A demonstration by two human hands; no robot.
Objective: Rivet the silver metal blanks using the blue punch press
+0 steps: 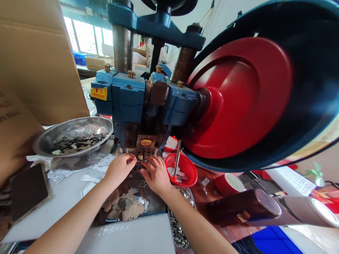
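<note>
Both hands are at the working gap under the head of a blue press (127,95). My left hand (120,169) is closed in a pinch, thumb and forefinger together at the left of the gap. Whatever lies between those fingertips is too small to make out. My right hand (157,176) has its fingers apart and stretched toward the gap from the right. A small yellowish piece (140,157) shows under the press head between the hands. Below them, flat metal plates (131,204) lie in a loose pile on the press base.
A steel bowl (39,150) of metal pieces stands left, beside scattered flat plates (90,180). Right of the press are a red plastic basket (194,174), a tray of small metal parts (178,225), a red cup (222,185) and a large red flywheel (251,98). Cardboard (39,63) rises at left.
</note>
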